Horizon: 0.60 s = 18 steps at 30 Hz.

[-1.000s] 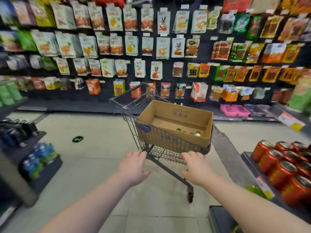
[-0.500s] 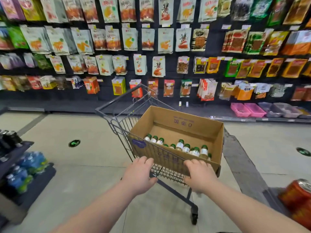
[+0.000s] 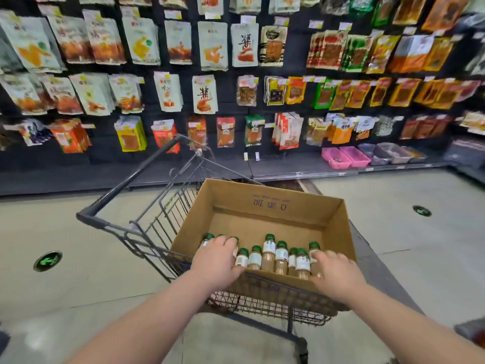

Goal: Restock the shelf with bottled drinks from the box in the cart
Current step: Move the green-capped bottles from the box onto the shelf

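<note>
Back wall [image 3: 291,56] is black and totally covered in hanging snack packs [image 3: 212,46], several rows deep. Pale ones with orange food pics sit on the left and in the middle, while the orange packs [image 3: 399,91] crowd the right side. Little price tags [image 3: 248,19] sit above most of them. A yellow pack [image 3: 130,136] hangs in the lowest row. Under that runs a dark ledge [image 3: 105,177], with two pink bins [image 3: 346,156] side by side on it and grey bins [image 3: 388,153] just to their right. The floor [image 3: 78,285] is pale tile, with a round green sticker [image 3: 48,260] on the left and a second sticker [image 3: 421,210] over on the right.
</note>
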Each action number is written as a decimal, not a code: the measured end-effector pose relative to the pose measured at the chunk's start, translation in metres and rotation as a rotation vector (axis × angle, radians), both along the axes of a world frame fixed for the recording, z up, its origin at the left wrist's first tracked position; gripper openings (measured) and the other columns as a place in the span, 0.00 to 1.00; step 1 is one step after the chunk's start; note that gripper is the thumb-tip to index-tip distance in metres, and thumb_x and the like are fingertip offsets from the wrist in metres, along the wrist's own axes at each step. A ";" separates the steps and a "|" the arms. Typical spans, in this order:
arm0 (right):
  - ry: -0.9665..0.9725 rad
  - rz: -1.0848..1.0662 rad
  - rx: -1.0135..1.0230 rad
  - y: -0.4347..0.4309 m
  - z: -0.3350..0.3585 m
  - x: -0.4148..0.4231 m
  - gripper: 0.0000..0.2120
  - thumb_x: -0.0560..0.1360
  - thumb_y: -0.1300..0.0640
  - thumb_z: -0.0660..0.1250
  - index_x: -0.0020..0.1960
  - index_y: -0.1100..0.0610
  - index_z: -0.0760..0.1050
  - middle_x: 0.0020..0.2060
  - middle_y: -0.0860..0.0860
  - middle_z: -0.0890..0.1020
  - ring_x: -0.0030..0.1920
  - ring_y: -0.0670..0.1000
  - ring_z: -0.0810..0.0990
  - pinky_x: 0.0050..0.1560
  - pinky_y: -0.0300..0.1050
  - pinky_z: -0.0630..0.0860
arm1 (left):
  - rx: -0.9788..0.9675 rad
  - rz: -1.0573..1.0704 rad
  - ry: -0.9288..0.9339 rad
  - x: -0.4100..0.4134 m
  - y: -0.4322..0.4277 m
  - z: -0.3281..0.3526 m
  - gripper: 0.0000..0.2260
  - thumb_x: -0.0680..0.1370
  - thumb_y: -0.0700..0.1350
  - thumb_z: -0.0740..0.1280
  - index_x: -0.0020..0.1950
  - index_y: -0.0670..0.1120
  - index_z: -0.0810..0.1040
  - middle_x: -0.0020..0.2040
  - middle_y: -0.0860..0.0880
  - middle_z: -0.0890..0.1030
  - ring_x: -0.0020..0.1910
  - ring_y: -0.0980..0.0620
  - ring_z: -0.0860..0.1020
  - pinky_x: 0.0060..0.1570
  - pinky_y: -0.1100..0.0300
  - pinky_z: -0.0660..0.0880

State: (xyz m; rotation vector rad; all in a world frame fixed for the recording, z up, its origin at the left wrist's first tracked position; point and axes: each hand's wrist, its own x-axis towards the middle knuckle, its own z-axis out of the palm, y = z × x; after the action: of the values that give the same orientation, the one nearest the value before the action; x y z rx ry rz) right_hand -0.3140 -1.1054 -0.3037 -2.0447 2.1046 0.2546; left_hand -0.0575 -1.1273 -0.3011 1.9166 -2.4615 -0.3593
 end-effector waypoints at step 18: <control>-0.031 -0.301 0.241 -0.098 -0.066 -0.053 0.24 0.75 0.47 0.62 0.69 0.53 0.63 0.64 0.54 0.71 0.64 0.57 0.70 0.62 0.52 0.71 | 0.280 -0.279 -0.051 -0.086 -0.142 -0.078 0.29 0.75 0.59 0.63 0.72 0.47 0.62 0.68 0.45 0.68 0.68 0.44 0.66 0.66 0.48 0.67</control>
State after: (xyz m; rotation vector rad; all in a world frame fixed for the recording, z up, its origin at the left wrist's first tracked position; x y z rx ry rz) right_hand -0.3667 -1.2033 -0.3700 -1.5671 2.2034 0.4023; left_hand -0.1434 -1.2697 -0.3787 1.6782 -2.8512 -0.7012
